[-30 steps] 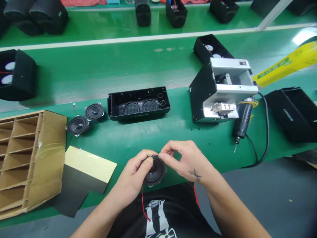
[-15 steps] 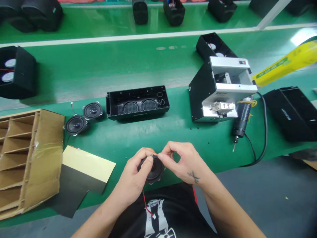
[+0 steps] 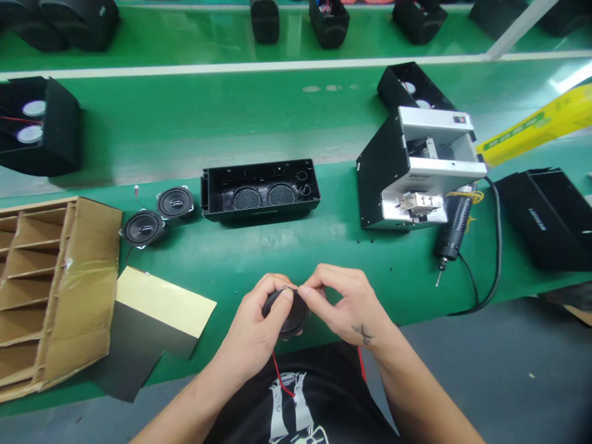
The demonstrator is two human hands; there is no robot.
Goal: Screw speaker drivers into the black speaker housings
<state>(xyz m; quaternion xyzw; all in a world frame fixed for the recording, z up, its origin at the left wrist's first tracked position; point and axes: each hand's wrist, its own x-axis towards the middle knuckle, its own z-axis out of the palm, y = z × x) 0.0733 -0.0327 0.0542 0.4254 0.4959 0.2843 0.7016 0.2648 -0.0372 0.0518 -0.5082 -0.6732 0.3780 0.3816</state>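
A round black speaker driver (image 3: 295,317) is gripped in my left hand (image 3: 261,324), thumb across its face, close to my body at the table's front edge. A red wire (image 3: 277,368) hangs down from it over my shirt. My right hand (image 3: 340,302) pinches at the driver's upper rim with thumb and forefinger; whatever is between those fingertips is too small to make out. Beyond my hands lies an open black speaker housing (image 3: 261,191) with two round grilles inside. Two more speaker drivers (image 3: 144,228) rest to its left.
A cardboard divider box (image 3: 92,290) stands at the left, beside yellow-and-black sheets (image 3: 164,308). On the right are a screw feeder (image 3: 416,166), an electric screwdriver (image 3: 456,228) with a cable, and a black housing (image 3: 546,216). Further black housings (image 3: 328,24) line the back.
My left thumb has shifted up and right toward the driver's rim, and the driver is tilted slightly differently. The red wire's end has swung a little to the right.
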